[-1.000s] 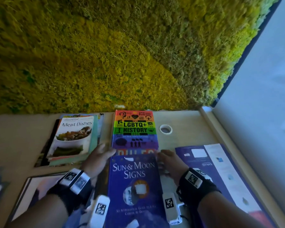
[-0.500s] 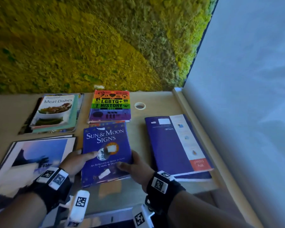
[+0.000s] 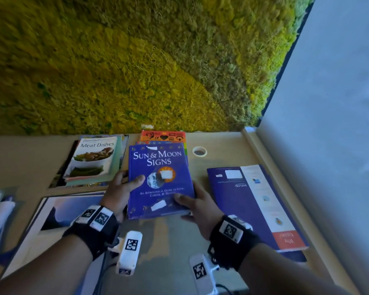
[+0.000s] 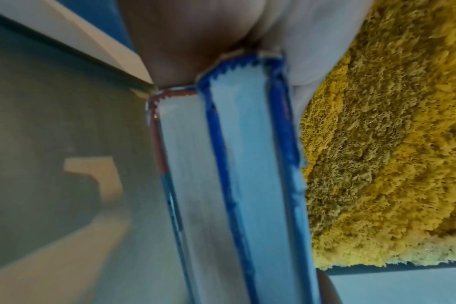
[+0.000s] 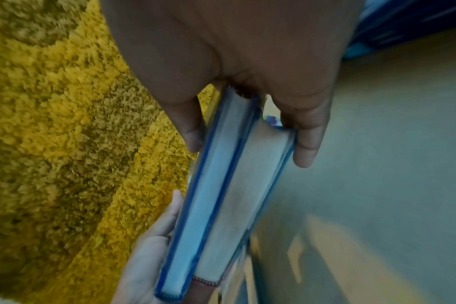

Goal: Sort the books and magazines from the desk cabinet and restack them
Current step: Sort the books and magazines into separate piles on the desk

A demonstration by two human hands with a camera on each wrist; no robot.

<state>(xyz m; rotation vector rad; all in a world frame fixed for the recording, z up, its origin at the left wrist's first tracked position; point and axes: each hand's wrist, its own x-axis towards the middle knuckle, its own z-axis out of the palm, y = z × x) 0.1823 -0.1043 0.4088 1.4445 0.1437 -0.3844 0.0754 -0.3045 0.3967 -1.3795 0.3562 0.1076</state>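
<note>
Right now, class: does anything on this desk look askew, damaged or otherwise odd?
Yes. The large purple book on the right lies upside down to the viewer, its cover text inverted. Both hands, left and right, hold Sun & Moon Signs with a second book beneath it; their dust-jacket edges look frayed in the left wrist view.

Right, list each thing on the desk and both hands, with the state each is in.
Sun & Moon Signs book: closed, face up, held off the desk with a second book beneath it.
Left hand: grips the books' left edge.
Right hand: grips their right corner.
Rainbow book: flat, mostly covered.
Meat Dishes book: closed, topping a stack.
Purple book: closed, flat.
Tape roll: lying flat.
</note>
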